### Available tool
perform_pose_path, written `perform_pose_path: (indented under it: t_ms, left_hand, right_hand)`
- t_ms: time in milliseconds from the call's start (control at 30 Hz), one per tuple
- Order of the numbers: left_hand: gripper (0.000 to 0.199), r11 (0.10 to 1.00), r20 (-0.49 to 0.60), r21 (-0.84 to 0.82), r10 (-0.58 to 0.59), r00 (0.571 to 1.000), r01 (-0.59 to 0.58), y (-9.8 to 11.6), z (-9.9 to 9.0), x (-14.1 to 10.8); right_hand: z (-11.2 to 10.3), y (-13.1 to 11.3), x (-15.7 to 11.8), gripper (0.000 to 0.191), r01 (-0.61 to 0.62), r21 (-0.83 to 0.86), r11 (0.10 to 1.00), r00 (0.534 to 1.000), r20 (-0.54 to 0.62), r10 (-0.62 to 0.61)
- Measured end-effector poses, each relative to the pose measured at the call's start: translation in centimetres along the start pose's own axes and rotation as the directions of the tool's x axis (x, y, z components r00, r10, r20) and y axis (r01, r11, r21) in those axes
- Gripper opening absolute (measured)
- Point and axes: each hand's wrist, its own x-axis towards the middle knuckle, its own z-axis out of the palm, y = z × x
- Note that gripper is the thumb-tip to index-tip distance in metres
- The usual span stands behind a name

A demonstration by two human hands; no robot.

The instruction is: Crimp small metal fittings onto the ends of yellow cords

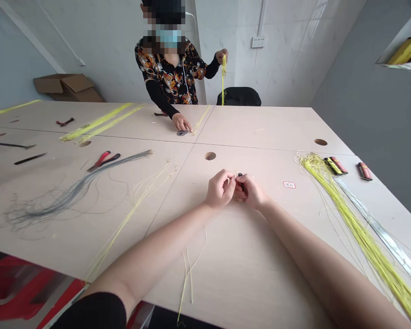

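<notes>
The left hand [219, 189], near the middle of the tabletop [260, 265], pinches what looks like the tip of a thin yellow cord [236, 172]; the right hand [255, 192] wraps its fingers around a small black tool [240, 179], too covered to name more closely. The cord tip sits just left of the tool, whose visible part points roughly toward the back edge; the right hand is the nearer to the tool. Across the pale tabletop, from the left edge, lie a slim black tool [30, 158], red-and-black-handled pliers [104, 160], a grey cord bundle [89, 180] just in front of them, and yellow strands [133, 204] reaching the front edge. Further right come a red-bordered label [289, 184] and a thick yellow cord bundle [344, 208] slanting toward the front right corner, with battery-like cylinders [335, 166] beside its looped end. Behind the back edge are a cardboard box [66, 87], a masked co-worker [173, 75] holding yellow cords, a black chair [242, 96] and a wall socket [258, 42].
</notes>
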Motion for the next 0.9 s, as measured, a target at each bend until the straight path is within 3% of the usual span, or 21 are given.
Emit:
perform_pose_path:
  t_ms: [567,900]
  left_hand:
    - [0.016,1.000,0.004,0.008,0.020,1.000,-0.020,-0.02,0.02,0.06]
    - [0.019,0.997,-0.010,-0.047,-0.057,0.998,0.057,-0.42,0.14,-0.07]
  right_hand:
    - [-0.21,0.19,0.08,0.027,0.010,0.003,1.000,1.000,0.020,-0.010]
    - [-0.19,0.11,-0.12,0.035,0.048,-0.013,0.999,0.999,-0.002,-0.048]
